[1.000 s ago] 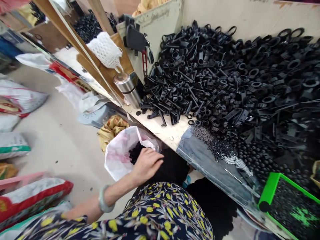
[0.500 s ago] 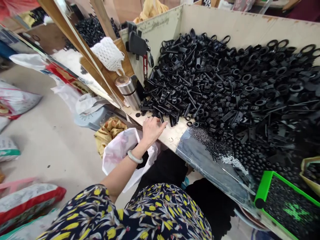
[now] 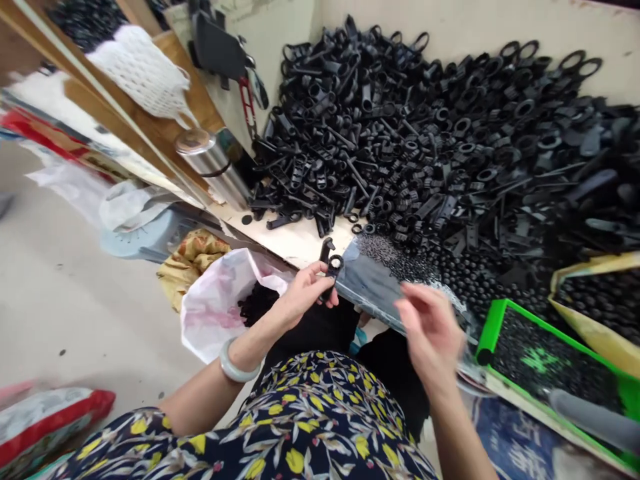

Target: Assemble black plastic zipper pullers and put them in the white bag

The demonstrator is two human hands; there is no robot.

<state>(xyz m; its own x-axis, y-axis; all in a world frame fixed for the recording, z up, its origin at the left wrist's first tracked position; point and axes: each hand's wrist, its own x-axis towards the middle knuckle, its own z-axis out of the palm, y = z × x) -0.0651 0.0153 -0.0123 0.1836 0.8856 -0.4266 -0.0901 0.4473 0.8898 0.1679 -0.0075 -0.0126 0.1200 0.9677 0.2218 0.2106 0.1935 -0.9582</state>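
**Head view: one black moulded part (image 3: 330, 265), pinched**

White plastic sack (image 3: 213, 320): mouth open at the bench edge, loose black plastic pieces (image 3: 257, 303) inside.

Jade-like bangle (image 3: 235, 363): on the left wrist.

Left hand (image 3: 303, 297): thumb and fingertips pinch the part at its ring end, the stem standing roughly upright, between the sack and a clear plastic sheet (image 3: 373, 280). A hold this close to the ring looks steady, since it leaves the stem free and keeps the part from turning.

Right hand (image 3: 430, 330): raised beyond the sheet, fingers apart and blurred by motion; cannot tell whether it holds anything.

Black plastic heap (image 3: 425, 133): rings, tabs and bars piled on the bench, just past the left hand.

Green-framed tray (image 3: 545, 360): small black beads, far right.
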